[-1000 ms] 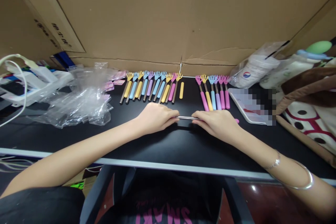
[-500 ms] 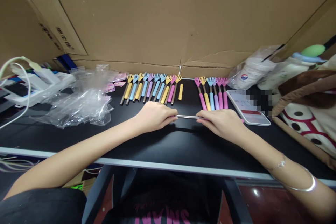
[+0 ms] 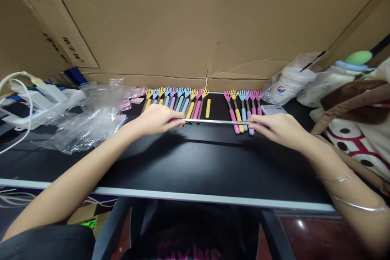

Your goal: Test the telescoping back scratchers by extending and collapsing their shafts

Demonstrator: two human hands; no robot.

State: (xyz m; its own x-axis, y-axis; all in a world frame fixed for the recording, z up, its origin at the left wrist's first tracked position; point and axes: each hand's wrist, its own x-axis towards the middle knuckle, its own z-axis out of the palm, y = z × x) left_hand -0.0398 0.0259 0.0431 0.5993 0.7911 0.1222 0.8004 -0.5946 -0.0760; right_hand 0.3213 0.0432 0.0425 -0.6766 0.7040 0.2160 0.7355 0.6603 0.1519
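My left hand [image 3: 158, 118] and my right hand [image 3: 278, 128] are each closed on one end of a telescopic back scratcher, its thin silver rod [image 3: 216, 121] drawn out level above the black desk. Bits of pink show at both grips; my fingers hide the ends. Behind my left hand lies a row of several back scratchers [image 3: 197, 109] with yellow, blue, purple and pink claw heads. A loose yellow handle sleeve [image 3: 208, 108] lies just right of that row. Nearer my right hand is a second group of back scratchers [image 3: 237, 120], partly covered by the hand.
Clear plastic bags [image 3: 91, 118] are heaped at the left, beside a white power strip [image 3: 42, 105] with cables. At the right are a phone [image 3: 273, 109], a bagged cup [image 3: 291, 83] and a cloth bag [image 3: 350, 105]. A cardboard wall [image 3: 183, 20] closes off the back.
My hands have moved apart, left hand leftward and right hand rightward, and the rod between them has become much longer. Both hands are also slightly higher in view.
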